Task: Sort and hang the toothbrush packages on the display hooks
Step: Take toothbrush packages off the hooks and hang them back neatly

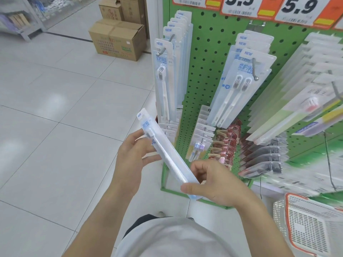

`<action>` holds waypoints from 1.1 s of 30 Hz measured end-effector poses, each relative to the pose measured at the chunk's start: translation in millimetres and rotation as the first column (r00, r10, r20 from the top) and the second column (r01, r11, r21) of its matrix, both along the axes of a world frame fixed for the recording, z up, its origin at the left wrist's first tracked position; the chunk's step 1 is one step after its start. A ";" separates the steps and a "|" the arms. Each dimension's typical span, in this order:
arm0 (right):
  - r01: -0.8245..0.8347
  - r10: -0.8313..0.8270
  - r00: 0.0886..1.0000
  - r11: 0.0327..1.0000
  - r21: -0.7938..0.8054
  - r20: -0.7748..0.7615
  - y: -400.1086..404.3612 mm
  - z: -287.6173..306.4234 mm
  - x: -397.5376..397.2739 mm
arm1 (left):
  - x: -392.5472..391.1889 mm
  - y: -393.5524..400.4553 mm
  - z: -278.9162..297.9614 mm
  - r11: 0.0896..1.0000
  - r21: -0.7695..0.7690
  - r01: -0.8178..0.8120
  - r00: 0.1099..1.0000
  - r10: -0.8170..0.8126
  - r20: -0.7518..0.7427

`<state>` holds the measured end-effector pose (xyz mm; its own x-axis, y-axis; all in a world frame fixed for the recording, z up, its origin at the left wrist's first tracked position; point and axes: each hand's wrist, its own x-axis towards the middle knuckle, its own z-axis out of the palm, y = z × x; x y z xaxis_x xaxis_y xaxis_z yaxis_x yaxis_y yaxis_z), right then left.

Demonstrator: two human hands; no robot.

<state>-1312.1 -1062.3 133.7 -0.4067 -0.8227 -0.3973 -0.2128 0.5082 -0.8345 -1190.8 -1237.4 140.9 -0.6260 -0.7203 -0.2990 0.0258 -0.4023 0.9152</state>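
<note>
Plenty already hangs on the green pegboard (pixel 207 75). One single-brush toothbrush package (pixel 163 147) is off the hooks, centre frame: left hand (pixel 133 154) pinches its top, right hand (pixel 213 182) grips its bottom. Matching single-brush hook (pixel 163 49) waits at twelve o'clock; this one is left to hang.

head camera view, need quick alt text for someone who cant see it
A person holds one toothbrush package tilted in front of a green pegboard display, left hand gripping its upper part and right hand pinching its lower end. Similar packages already hang on a hook at the display's left edge, and a plastic basket sits at lower right.
</note>
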 end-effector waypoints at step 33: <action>0.127 -0.049 0.963 0.949 -0.289 0.265 13.8 -2.2 -6.6 | -15.7 10.8 -2.4 0.979 0.199 -0.030 0.998 0.040 -0.043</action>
